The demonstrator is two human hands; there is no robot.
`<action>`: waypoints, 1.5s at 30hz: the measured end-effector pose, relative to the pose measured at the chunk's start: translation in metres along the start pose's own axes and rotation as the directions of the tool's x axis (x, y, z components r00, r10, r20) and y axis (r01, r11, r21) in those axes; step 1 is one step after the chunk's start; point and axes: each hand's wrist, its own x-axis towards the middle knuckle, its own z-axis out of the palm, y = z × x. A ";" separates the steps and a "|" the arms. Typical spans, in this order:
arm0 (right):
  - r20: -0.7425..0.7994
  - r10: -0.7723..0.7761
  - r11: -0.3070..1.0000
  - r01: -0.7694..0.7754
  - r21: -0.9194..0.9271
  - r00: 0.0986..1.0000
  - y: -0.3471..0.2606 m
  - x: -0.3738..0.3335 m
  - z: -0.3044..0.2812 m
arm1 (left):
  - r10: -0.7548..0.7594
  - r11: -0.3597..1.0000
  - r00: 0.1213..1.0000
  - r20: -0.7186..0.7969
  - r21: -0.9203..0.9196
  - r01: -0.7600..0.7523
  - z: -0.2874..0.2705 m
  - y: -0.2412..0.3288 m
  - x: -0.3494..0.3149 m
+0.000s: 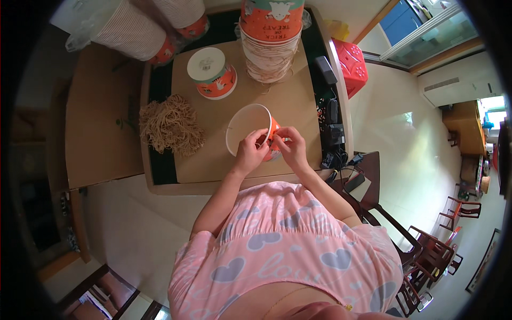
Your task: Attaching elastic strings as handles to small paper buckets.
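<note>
A paper bucket (246, 120), white inside and orange outside, lies tipped with its mouth toward the left, close in front of me. My left hand (253, 151) grips its rim, with fingertips at the edge of the mouth. Against the orange outer wall, my right hand (292, 149) has thumb and fingertips pinched together; whatever is between them is too small to make out. Left of the bucket sits a tangled heap of beige twine cords (172, 126). Farther back, one orange and green bucket (213, 80) stands upside down.
A tall stack of nested buckets (271, 50) with cords hanging from it stands at the back. More wrapped stacks (130, 32) are at the back left. Black adapters and cables (334, 133) line the table's right edge, beside a red stool (349, 66). A brown cardboard box (104, 117) stands left.
</note>
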 end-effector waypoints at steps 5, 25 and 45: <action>-0.014 0.004 1.000 -0.005 -0.019 1.000 -0.001 -0.001 -0.001 | 0.003 1.000 1.000 0.021 -0.005 -0.003 0.002 0.000 -0.001; 0.032 0.100 0.968 -0.090 -0.233 0.994 0.021 -0.007 -0.018 | 0.121 0.958 0.992 0.022 0.261 -0.122 0.027 -0.028 0.007; 0.388 0.081 0.799 0.173 -0.576 0.918 -0.037 0.023 -0.016 | -0.613 0.513 0.666 0.425 -0.427 0.745 0.022 -0.056 0.017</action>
